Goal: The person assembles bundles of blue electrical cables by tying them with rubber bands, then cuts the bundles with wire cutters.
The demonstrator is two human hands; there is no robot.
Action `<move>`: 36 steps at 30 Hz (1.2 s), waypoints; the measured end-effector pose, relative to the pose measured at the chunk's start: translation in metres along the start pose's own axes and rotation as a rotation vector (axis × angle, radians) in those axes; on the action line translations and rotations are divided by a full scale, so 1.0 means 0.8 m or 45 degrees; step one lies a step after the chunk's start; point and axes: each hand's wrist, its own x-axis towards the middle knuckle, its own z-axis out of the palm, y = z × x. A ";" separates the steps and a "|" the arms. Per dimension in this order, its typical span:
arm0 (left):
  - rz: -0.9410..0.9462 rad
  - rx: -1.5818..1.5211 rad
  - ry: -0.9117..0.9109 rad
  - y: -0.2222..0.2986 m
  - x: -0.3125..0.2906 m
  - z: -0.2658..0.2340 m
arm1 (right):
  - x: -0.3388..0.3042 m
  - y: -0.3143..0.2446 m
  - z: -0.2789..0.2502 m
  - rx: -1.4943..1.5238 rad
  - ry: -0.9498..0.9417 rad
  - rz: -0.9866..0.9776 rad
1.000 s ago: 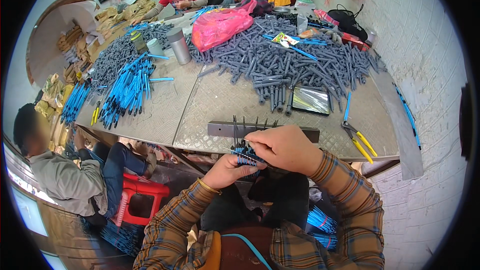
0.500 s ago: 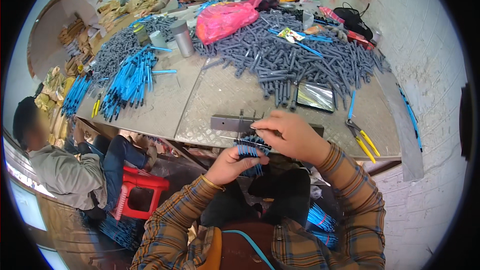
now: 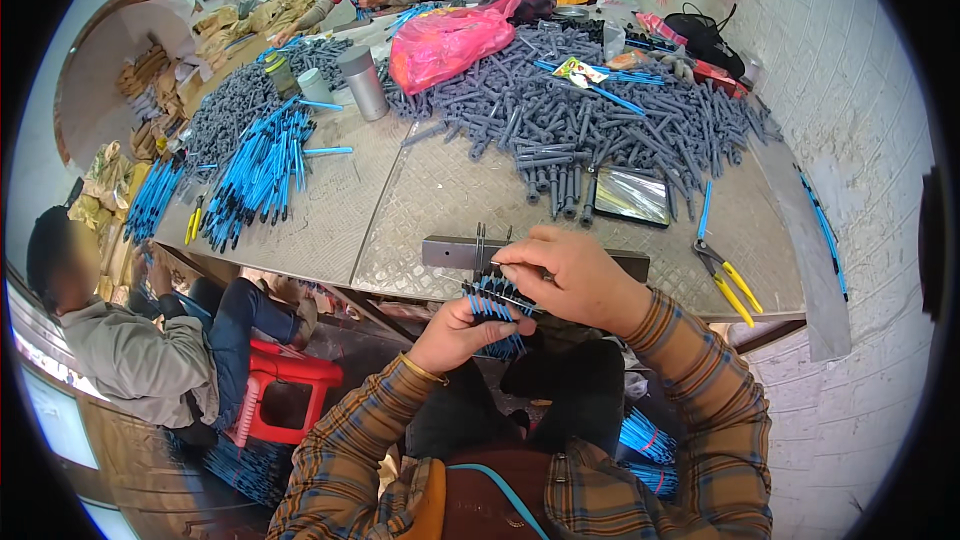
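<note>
My left hand (image 3: pixel 452 338) is closed around a bundle of thin blue sticks with black tips (image 3: pixel 492 309), held just off the table's near edge. Thumb and fingers press on it from both sides. Right above the bundle, my right hand (image 3: pixel 585 275) pinches something small and dark that its fingers mostly hide. Those fingertips are close to the thin upright metal pins (image 3: pixel 481 243) at a dark metal bar (image 3: pixel 448 252). The bar lies along the table's front edge, partly behind my right hand.
Grey plastic tubes (image 3: pixel 560 110) are heaped across the table's far side, beside a pink bag (image 3: pixel 445 48) and a steel flask (image 3: pixel 362 85). Blue sticks (image 3: pixel 262 165) lie left. Yellow-handled pliers (image 3: pixel 725 280) lie right. A person (image 3: pixel 150 340) sits at left by a red stool (image 3: pixel 285 385).
My right hand has shifted slightly left and down, nearer the bundle. The bundle in my left hand has tilted a little. At the back, the person in red has reached an arm leftward.
</note>
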 end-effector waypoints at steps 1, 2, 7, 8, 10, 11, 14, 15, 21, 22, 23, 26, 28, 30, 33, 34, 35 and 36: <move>-0.001 -0.001 0.000 0.001 0.000 0.000 | 0.000 0.000 0.000 -0.001 -0.014 0.002; -0.013 0.015 -0.002 0.001 0.000 -0.001 | 0.001 0.000 0.000 -0.002 -0.028 0.005; -0.040 0.047 -0.015 0.001 0.000 -0.002 | 0.003 -0.004 -0.001 -0.005 -0.082 0.016; -0.040 0.049 -0.020 0.001 0.000 -0.002 | 0.003 -0.006 -0.001 -0.003 -0.083 0.017; -0.021 0.077 -0.043 -0.002 -0.001 -0.004 | 0.002 -0.011 0.000 -0.026 -0.107 0.042; -0.001 0.107 -0.067 -0.004 -0.001 -0.006 | 0.002 -0.013 0.000 -0.037 -0.120 0.054; 0.009 0.130 -0.091 -0.002 -0.002 -0.006 | 0.006 -0.017 -0.005 -0.052 -0.190 0.028; 0.000 0.123 -0.096 -0.001 -0.003 -0.006 | 0.006 -0.017 -0.006 -0.062 -0.224 0.017; -0.011 0.161 -0.108 0.000 -0.003 -0.007 | 0.006 -0.019 -0.004 -0.046 -0.200 0.035; -0.005 0.155 -0.106 0.001 -0.004 -0.007 | 0.007 -0.021 -0.005 -0.077 -0.219 0.040; 0.001 0.150 -0.104 0.001 -0.004 -0.007 | 0.008 -0.022 -0.005 -0.107 -0.238 0.044; -0.001 0.141 -0.102 0.000 -0.004 -0.008 | 0.006 -0.017 0.005 0.021 -0.173 0.076; -0.023 0.132 -0.101 -0.001 -0.003 -0.009 | 0.005 -0.012 0.008 0.084 -0.141 0.090; -0.015 0.109 -0.106 -0.002 -0.003 -0.008 | 0.006 -0.007 0.007 0.128 -0.173 0.023; -0.002 0.060 -0.119 -0.002 -0.004 -0.008 | 0.006 -0.002 0.010 0.169 -0.178 -0.039; -0.003 0.048 -0.124 -0.002 -0.004 -0.008 | 0.006 -0.001 0.011 0.188 -0.166 -0.069; -0.003 0.036 -0.128 -0.002 -0.003 -0.009 | 0.007 0.000 0.012 0.209 -0.156 -0.098; -0.004 0.024 -0.132 -0.002 -0.003 -0.009 | 0.007 0.000 0.013 0.210 -0.156 -0.099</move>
